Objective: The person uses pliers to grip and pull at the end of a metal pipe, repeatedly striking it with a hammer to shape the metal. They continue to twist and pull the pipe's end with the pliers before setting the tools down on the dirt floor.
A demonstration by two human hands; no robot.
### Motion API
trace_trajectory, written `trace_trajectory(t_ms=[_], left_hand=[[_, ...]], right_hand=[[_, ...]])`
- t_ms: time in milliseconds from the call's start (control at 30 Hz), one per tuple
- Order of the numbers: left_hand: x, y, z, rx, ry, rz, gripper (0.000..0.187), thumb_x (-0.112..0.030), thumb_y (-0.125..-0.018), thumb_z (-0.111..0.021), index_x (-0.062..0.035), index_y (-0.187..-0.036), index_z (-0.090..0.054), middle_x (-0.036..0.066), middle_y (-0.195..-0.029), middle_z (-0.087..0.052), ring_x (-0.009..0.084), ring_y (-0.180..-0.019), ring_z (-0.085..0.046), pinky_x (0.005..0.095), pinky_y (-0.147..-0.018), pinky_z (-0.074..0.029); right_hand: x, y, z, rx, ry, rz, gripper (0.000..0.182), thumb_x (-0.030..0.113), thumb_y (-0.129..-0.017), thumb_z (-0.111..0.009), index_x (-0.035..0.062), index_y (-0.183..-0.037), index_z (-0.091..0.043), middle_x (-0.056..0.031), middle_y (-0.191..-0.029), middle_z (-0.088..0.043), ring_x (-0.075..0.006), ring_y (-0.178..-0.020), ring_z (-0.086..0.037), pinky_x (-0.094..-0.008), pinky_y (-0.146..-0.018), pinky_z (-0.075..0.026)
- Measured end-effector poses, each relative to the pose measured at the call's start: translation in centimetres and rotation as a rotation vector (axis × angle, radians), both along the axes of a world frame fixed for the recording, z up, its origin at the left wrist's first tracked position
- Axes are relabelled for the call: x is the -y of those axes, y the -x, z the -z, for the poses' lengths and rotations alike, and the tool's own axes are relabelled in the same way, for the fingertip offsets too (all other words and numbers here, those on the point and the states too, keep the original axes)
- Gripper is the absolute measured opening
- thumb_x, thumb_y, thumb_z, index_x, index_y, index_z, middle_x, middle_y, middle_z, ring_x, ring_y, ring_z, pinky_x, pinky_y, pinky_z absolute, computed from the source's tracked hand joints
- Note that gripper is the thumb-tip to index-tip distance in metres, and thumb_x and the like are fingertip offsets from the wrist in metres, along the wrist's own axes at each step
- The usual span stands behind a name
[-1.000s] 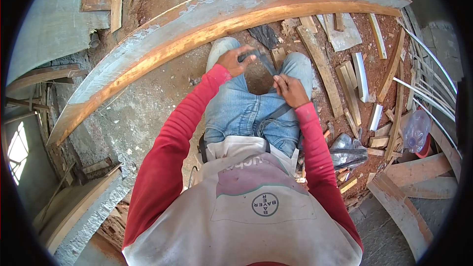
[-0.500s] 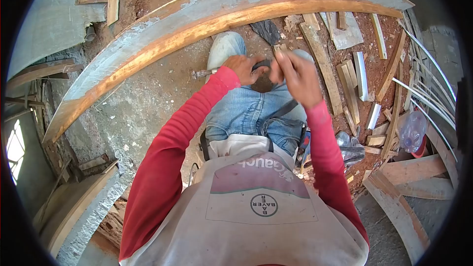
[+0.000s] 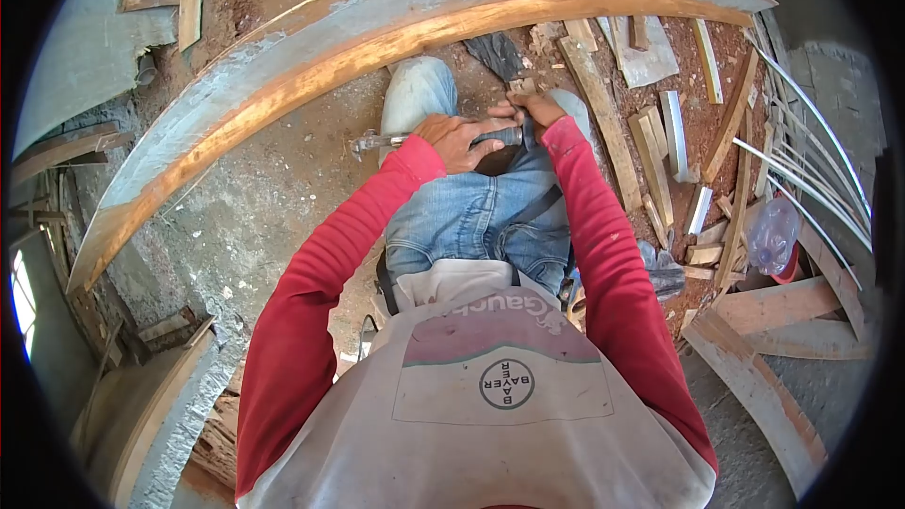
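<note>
Above my lap, my left hand (image 3: 456, 141) is wrapped round the dark handle of a hammer (image 3: 382, 141), whose metal head points left over my knee. Close beside it, my right hand (image 3: 537, 108) is closed, its fingers meeting the left fingertips near the handle's end. A small piece of wood (image 3: 521, 87) shows at the right fingers; whether they grip it is unclear. Beyond my knees stretches a long curved wooden board (image 3: 377, 42) with grey residue on its face. A dark rag (image 3: 495, 55) lies between my knees and the board.
Wood strips (image 3: 603, 123) and scraps lie on the reddish ground to the right. Farther right are white flexible strips (image 3: 811, 184), a clear plastic bottle (image 3: 771, 240) and a curved plank (image 3: 754, 386). At the lower left stands a board with a rough concrete edge (image 3: 179, 415).
My right hand has come down from its raised position beside my left hand. The hammer handle now shows more clearly in my left hand. The view has shifted slightly.
</note>
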State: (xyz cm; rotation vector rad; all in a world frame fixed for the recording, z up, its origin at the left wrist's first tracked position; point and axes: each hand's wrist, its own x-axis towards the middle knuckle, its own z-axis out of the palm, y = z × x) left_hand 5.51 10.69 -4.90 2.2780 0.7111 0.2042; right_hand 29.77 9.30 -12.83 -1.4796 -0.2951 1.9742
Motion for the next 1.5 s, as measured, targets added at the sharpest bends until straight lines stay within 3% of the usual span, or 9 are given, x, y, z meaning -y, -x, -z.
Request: trace_trajectory(t_ms=[333,467,500,633,700,867,1233,1300,1500], left_hand=[[-1.4,0.0,-0.8,-0.104,0.25,-0.043,0.046,-0.049,-0.098,-0.052,-0.0227,-0.135,-0.058,0.017,-0.101,-0.072,0.0337,-0.088,-0.07,0.0418,-0.077,-0.054],[-2.7,0.2,1.6,0.131,0.401,-0.108,0.048,-0.043,-0.099,-0.056,-0.0104,-0.134,-0.059,0.016,-0.123,-0.067,0.0269,-0.107,-0.067,0.0374,-0.092,-0.051],[-2.8,0.1,1.4,0.125,0.396,-0.109,0.048,-0.043,-0.099,-0.056,-0.0104,-0.134,-0.059,0.016,-0.123,-0.067,0.0269,-0.107,-0.067,0.0374,-0.092,-0.051],[-3.0,0.1,0.7,0.268,0.366,-0.091,0.047,-0.04,-0.1,-0.056,-0.0076,-0.135,-0.058,0.014,-0.115,-0.068,0.0223,-0.095,-0.067,0.0353,-0.087,-0.051],[-3.1,0.0,0.5,0.276,0.444,-0.105,0.046,-0.039,-0.101,-0.055,-0.0077,-0.134,-0.058,0.013,-0.11,-0.069,0.0207,-0.089,-0.066,0.0347,-0.084,-0.051],[-3.6,-1.1,0.9,-0.037,0.423,-0.167,0.043,-0.04,-0.101,-0.053,-0.0072,-0.128,-0.059,0.011,-0.101,-0.069,0.0222,-0.086,-0.065,0.0361,-0.08,-0.051],[-3.6,-1.6,1.1,0.128,0.33,-0.113,0.06,-0.047,-0.083,-0.075,-0.0045,-0.124,-0.063,0.018,-0.12,-0.067,0.0327,-0.113,-0.064,0.0375,-0.099,-0.049],[-3.6,-2.0,1.7,0.05,0.35,-0.145,0.063,-0.047,-0.08,-0.078,-0.0021,-0.122,-0.065,0.021,-0.121,-0.066,0.0336,-0.112,-0.065,0.0384,-0.097,-0.05],[-5.5,-2.3,1.8,-0.006,0.183,-0.3,0.066,-0.045,-0.074,-0.079,0.0061,-0.114,-0.068,0.03,-0.102,-0.069,0.0365,-0.099,-0.069,0.0384,-0.089,-0.053]], right_hand=[[4.6,-0.8,-8.2,-0.233,-0.447,-0.093,0.063,0.036,-0.088,-0.047,-0.0007,-0.139,-0.048,-0.0113,-0.139,-0.056,-0.0176,-0.121,-0.055,-0.0299,-0.095,-0.045],[5.3,0.7,-6.4,-0.056,-0.615,-0.128,0.055,0.005,-0.092,-0.051,0.0047,-0.147,-0.042,-0.0047,-0.138,-0.055,-0.0131,-0.116,-0.054,-0.027,-0.091,-0.045],[5.0,1.1,-6.6,-0.066,-0.551,-0.134,0.04,0.0,-0.095,-0.055,0.0054,-0.135,-0.057,-0.0024,-0.119,-0.064,-0.0123,-0.106,-0.059,-0.0262,-0.088,-0.046],[3.5,1.2,-4.5,0.461,-0.624,-0.448,0.021,0.016,-0.098,-0.059,0.0055,-0.114,-0.069,-0.0005,-0.093,-0.067,-0.0121,-0.094,-0.062,-0.0279,-0.085,-0.045],[3.2,0.9,-4.6,0.77,-0.647,-0.515,0.029,0.036,-0.098,-0.059,0.0136,-0.085,-0.073,-0.0003,-0.074,-0.068,-0.0142,-0.087,-0.064,-0.0447,-0.095,-0.034],[4.8,0.4,-6.6,0.997,-0.632,-0.645,0.039,0.045,-0.099,-0.053,0.0145,-0.079,-0.068,0.003,-0.069,-0.067,-0.0183,-0.075,-0.064,-0.0468,-0.095,-0.028],[9.6,0.0,-9.6,0.939,-0.364,-0.66,0.038,0.043,-0.101,-0.047,0.0148,-0.085,-0.066,0.0005,-0.065,-0.064,-0.0201,-0.073,-0.064,-0.0402,-0.084,-0.036],[11.3,1.3,-8.9,1.199,-0.703,-0.607,0.035,0.04,-0.101,-0.049,0.015,-0.082,-0.064,-0.0009,-0.067,-0.064,-0.023,-0.072,-0.063,-0.0408,-0.08,-0.037],[13.1,3.8,-12.1,1.279,-0.744,-0.529,0.03,0.033,-0.1,-0.052,0.0143,-0.079,-0.062,-0.0018,-0.067,-0.064,-0.0245,-0.07,-0.062,-0.0413,-0.076,-0.036]])
